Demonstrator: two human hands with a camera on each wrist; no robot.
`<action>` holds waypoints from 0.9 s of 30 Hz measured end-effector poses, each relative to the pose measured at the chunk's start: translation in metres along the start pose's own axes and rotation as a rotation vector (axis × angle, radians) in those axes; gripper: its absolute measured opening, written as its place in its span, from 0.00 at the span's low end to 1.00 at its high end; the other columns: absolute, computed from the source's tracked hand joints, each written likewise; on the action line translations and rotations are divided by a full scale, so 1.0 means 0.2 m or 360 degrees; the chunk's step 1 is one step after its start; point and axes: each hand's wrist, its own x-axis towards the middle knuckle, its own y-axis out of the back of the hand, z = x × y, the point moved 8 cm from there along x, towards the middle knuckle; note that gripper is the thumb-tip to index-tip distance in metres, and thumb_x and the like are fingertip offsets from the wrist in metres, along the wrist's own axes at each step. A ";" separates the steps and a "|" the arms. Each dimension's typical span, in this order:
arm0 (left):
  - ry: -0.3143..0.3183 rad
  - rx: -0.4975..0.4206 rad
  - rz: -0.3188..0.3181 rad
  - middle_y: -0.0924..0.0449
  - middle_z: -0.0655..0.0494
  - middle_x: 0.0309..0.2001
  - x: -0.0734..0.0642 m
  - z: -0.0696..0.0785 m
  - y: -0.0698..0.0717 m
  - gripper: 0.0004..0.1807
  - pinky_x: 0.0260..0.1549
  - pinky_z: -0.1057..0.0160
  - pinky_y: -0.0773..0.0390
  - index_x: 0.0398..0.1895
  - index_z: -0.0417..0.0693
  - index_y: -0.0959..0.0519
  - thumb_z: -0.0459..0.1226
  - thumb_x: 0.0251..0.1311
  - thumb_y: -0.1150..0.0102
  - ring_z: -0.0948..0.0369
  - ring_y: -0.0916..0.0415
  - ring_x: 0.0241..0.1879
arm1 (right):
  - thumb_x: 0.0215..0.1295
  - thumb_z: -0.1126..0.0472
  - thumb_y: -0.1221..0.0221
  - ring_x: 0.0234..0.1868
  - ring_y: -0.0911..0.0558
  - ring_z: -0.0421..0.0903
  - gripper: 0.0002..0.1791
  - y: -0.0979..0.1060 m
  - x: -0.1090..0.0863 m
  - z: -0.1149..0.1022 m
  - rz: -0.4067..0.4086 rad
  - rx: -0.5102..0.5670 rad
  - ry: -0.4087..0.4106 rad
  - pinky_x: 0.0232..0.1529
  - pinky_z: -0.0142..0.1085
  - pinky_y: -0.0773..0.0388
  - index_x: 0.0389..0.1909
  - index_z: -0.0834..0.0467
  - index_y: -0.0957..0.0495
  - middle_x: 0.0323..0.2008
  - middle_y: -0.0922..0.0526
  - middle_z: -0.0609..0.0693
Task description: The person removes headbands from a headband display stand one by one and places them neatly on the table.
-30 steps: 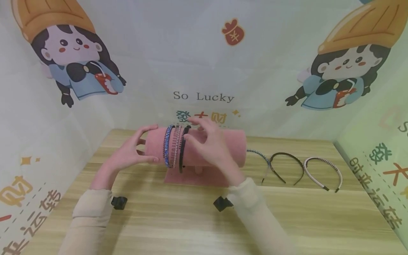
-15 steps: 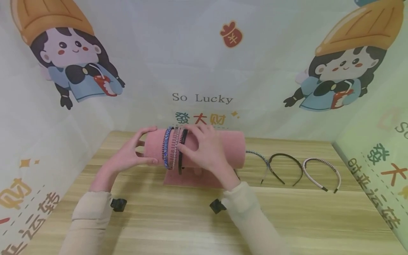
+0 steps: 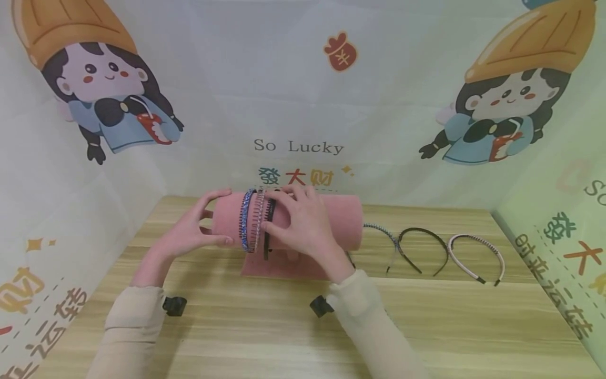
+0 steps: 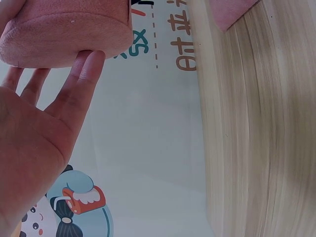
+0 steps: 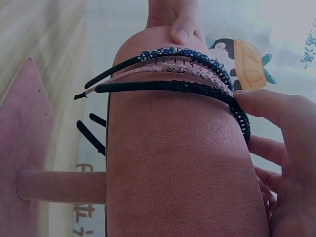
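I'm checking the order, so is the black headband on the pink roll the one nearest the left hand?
No, the blue headband sits nearest the left hand, with the pink headband between it and the black headband.

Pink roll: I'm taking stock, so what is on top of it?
A glittery blue headband, a pink headband and a black headband arch over it, toward its left end. In the head view, the right hand hides part of the roll.

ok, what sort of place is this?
Probably a small staged tabletop set-up, though the wider room isn't visible: a wood-grain table enclosed by a cartoon-printed backdrop, with a pink display roll carrying headbands.
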 end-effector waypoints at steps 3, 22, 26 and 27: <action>0.0008 0.0004 0.0000 0.49 0.51 0.76 0.00 0.00 0.00 0.54 0.45 0.59 0.15 0.76 0.68 0.50 0.38 0.51 0.25 0.44 0.32 0.61 | 0.58 0.37 0.37 0.62 0.33 0.48 0.32 0.00 0.00 0.00 -0.0012 0.0019 0.0009 0.66 0.49 0.31 0.65 0.36 0.28 0.63 0.27 0.46; 0.0024 -0.0017 -0.0022 0.49 0.48 0.76 0.00 0.01 0.00 0.56 0.46 0.61 0.15 0.77 0.67 0.50 0.38 0.49 0.24 0.44 0.33 0.61 | 0.54 0.45 0.31 0.64 0.33 0.49 0.31 0.02 0.00 0.01 -0.0093 0.0115 0.0014 0.68 0.51 0.31 0.61 0.39 0.26 0.64 0.28 0.47; 0.0021 -0.0024 -0.0020 0.49 0.48 0.76 0.00 0.01 0.00 0.56 0.46 0.61 0.15 0.77 0.67 0.50 0.37 0.49 0.24 0.43 0.33 0.61 | 0.52 0.43 0.28 0.63 0.32 0.48 0.34 0.01 0.00 0.01 -0.0076 0.0098 0.0031 0.67 0.50 0.31 0.61 0.40 0.27 0.62 0.27 0.46; 0.0019 -0.0025 -0.0020 0.49 0.48 0.76 0.00 0.01 0.00 0.56 0.45 0.61 0.15 0.77 0.67 0.50 0.37 0.49 0.24 0.43 0.33 0.61 | 0.51 0.43 0.28 0.63 0.32 0.48 0.33 0.01 0.00 0.01 -0.0070 0.0105 0.0035 0.67 0.50 0.31 0.60 0.41 0.27 0.61 0.27 0.46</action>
